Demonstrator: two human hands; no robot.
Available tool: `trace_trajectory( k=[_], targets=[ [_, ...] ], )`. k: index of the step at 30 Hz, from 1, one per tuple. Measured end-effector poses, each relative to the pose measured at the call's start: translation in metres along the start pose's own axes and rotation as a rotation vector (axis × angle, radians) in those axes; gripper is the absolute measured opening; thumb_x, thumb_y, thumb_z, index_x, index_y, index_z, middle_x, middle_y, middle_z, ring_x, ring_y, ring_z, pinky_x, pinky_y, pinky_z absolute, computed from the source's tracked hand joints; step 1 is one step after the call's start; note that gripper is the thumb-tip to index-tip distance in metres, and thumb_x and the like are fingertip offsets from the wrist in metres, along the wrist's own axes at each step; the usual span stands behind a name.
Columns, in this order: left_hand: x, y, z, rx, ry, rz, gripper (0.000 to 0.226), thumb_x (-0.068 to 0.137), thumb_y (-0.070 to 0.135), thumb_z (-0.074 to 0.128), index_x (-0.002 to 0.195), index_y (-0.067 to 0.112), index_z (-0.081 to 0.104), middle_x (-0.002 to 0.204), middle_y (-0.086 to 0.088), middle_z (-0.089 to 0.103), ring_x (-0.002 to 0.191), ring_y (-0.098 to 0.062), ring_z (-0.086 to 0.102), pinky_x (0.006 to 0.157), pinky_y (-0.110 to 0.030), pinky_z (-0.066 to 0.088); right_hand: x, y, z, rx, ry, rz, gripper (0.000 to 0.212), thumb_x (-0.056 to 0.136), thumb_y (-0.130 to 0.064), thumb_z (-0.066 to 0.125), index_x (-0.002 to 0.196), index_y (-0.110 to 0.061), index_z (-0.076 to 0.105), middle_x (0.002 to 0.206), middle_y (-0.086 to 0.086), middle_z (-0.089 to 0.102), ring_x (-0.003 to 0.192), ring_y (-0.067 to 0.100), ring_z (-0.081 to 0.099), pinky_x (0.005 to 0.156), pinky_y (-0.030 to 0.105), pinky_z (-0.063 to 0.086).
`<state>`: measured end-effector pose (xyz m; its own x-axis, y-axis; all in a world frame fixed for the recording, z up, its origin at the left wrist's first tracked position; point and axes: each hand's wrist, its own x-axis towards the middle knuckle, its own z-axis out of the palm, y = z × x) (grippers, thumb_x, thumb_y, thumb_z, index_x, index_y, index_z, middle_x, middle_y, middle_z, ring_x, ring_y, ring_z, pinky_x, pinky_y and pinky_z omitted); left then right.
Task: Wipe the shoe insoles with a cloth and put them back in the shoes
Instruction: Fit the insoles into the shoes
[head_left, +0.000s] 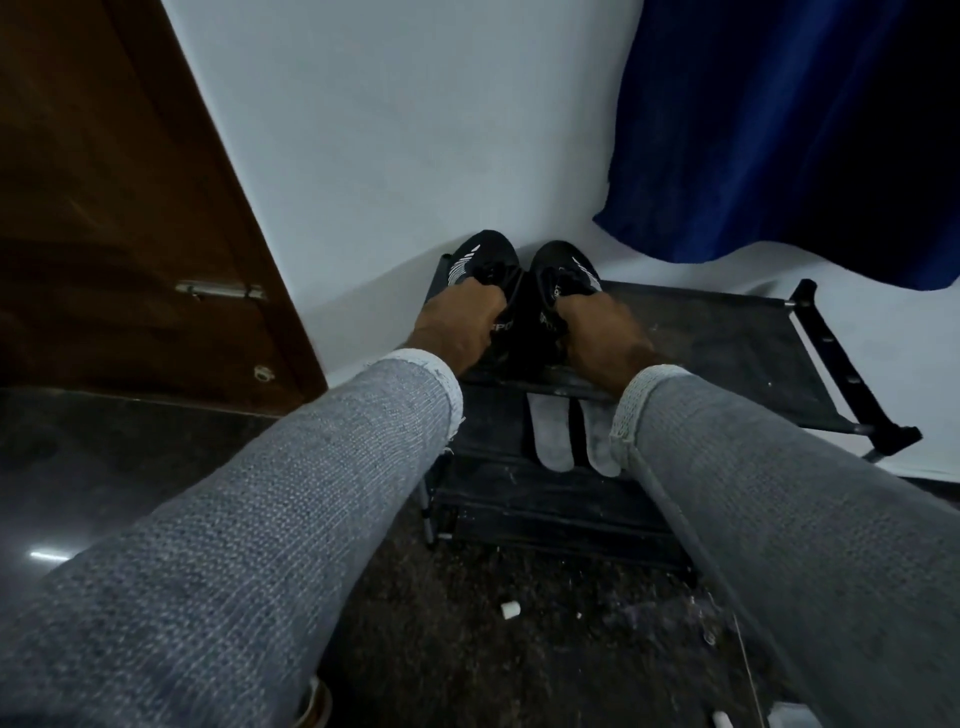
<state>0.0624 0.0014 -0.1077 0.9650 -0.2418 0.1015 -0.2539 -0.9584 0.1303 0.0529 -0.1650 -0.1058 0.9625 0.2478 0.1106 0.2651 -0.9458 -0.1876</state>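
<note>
At the back left corner of the top shelf of a black shoe rack (727, 338), two black shoes stand side by side, toes toward the white wall (389, 156). The left hand (457, 325) has its fingers curled round the collar of the left shoe (485, 260), gripping it. The right hand (597, 332) grips the right shoe (563, 270) the same way, fingers tucked into its opening. Both arms wear grey knit sleeves (260, 519). On the lower shelf, under the front edge of the top one, two grey insoles (553, 441) lie side by side, heel ends pointing toward the front edge, the right one partly hidden behind the right sleeve. No cloth shows. A brown door (104, 208) stands left of the rack, a blue curtain (753, 130) hangs above its right side.
</note>
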Motion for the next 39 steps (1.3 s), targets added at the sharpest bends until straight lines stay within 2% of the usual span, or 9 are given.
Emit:
trace_trajectory(
  k=[6,17,22,26,32,39],
  targets=[
    [0.009,-0.009,0.009,-0.061,-0.014,-0.002,0.029,0.086,0.010,0.065,0.113,0.006,0.057,0.116,-0.019,0.057,0.105,-0.037,0.058,0.080,-0.034,0.042,-0.003,0.009,0.011,-0.005,0.005,-0.011,0.022,0.091,-0.006,0.050,0.111,-0.007,0.059,0.108,0.020,0.062,0.097,0.040,0.060,0.078,0.040,0.048],
    [0.003,-0.008,0.012,-0.035,0.019,0.005,0.037,0.087,0.010,0.064,0.123,0.009,0.055,0.118,-0.018,0.059,0.109,-0.037,0.058,0.088,-0.043,0.048,-0.001,0.013,0.019,-0.003,0.001,-0.007,0.022,0.092,-0.007,0.051,0.113,-0.006,0.056,0.111,0.019,0.061,0.100,0.037,0.059,0.074,0.032,0.041],
    [-0.010,-0.010,0.010,-0.011,0.090,0.002,0.055,0.086,0.023,0.070,0.133,0.015,0.043,0.130,-0.010,0.052,0.120,-0.030,0.049,0.088,-0.046,0.048,-0.006,0.008,0.022,-0.071,0.070,0.013,0.039,0.090,-0.022,0.060,0.125,-0.008,0.047,0.127,0.016,0.051,0.118,0.033,0.046,0.092,0.042,0.043],
    [-0.035,-0.019,0.006,-0.067,0.184,-0.027,0.067,0.087,0.028,0.069,0.143,0.016,0.035,0.140,-0.008,0.045,0.127,-0.029,0.044,0.091,-0.048,0.048,-0.015,-0.003,0.016,-0.145,0.244,0.000,0.040,0.091,-0.031,0.057,0.126,-0.014,0.049,0.128,0.010,0.050,0.122,0.030,0.046,0.111,0.050,0.027],
    [-0.098,-0.038,-0.008,-0.046,0.162,-0.130,0.055,0.090,0.028,0.066,0.137,0.014,0.041,0.134,-0.010,0.047,0.121,-0.029,0.048,0.090,-0.043,0.046,-0.040,-0.048,0.006,-0.089,0.267,-0.075,0.034,0.093,-0.032,0.052,0.122,-0.014,0.053,0.124,0.009,0.053,0.118,0.028,0.049,0.113,0.045,0.022],
    [-0.204,-0.072,0.016,-0.094,0.073,-0.317,0.055,0.088,0.027,0.067,0.136,0.015,0.043,0.134,-0.010,0.048,0.122,-0.030,0.048,0.095,-0.046,0.045,-0.079,-0.130,0.046,0.002,0.128,-0.216,0.033,0.093,-0.027,0.052,0.121,-0.009,0.054,0.122,0.014,0.055,0.116,0.033,0.049,0.111,0.044,0.024]
  ],
)
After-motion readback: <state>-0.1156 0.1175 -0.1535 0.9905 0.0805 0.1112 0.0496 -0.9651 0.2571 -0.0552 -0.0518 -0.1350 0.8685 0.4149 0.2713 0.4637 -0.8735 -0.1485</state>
